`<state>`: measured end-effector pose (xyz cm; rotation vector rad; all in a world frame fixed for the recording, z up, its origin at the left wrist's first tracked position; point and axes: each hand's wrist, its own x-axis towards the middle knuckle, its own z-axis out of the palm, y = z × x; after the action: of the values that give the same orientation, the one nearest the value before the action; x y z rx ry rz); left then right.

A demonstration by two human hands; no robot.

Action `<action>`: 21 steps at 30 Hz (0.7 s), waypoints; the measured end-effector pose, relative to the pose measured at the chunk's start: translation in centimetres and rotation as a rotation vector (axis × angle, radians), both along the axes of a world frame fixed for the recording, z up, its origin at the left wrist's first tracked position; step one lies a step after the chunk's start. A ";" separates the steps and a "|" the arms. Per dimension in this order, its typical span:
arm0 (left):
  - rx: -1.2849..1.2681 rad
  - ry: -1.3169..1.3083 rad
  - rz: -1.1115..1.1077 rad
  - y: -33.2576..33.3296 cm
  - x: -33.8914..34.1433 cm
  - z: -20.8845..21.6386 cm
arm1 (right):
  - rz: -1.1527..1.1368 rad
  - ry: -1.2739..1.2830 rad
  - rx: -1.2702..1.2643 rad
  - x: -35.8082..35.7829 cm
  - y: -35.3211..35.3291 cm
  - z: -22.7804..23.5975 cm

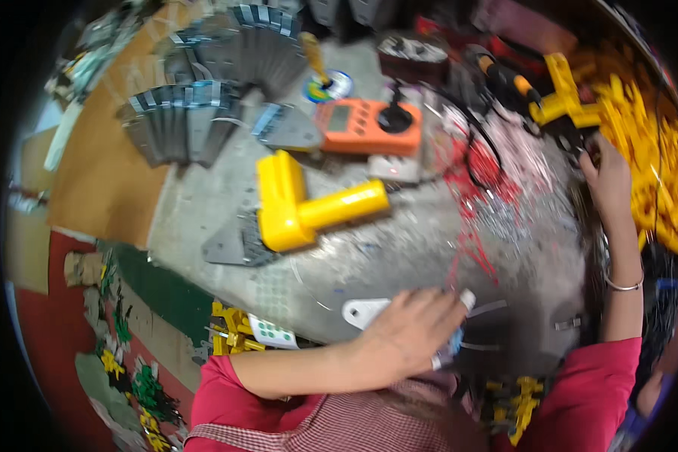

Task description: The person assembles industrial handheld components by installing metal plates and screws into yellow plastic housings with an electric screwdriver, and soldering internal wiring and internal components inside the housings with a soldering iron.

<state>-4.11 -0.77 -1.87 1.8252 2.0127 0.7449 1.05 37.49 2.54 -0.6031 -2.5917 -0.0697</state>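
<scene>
My left hand (418, 328) is closed over a flat pale plate with a rounded end and a hole (363, 310). A bluish part shows below the fingers, and two thin pale strips stick out to the right. My right hand (609, 177) is stretched far right, its fingers closed at a small dark object (574, 142) too blurred to name. That object lies beside a yellow plastic part (561, 102). In mid-table rests a yellow T-shaped plastic housing (294, 211), beside a grey metal plate (237, 245).
An orange multimeter (369, 128) stands behind the housing. Fanned grey plates (184, 124) are at back left. Red and white wires (497, 158) and an orange-and-black handled tool (508, 79) lie right of centre. Yellow parts (640, 143) pile up at far right.
</scene>
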 end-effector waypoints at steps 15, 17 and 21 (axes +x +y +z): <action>0.096 0.103 0.168 1.1 -1.5 3.3 | 0.156 0.042 -0.871 13.0 -17.2 -0.5; 0.128 0.145 0.196 1.6 -0.5 2.9 | 0.115 0.084 -0.940 13.2 -18.6 -0.5; 0.077 0.237 0.099 2.4 1.5 1.6 | 0.028 0.045 -0.964 12.3 -21.9 -2.0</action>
<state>-2.59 1.67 -0.25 1.9484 2.2664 0.6684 13.37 15.60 0.56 -0.8508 -2.4632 1.2324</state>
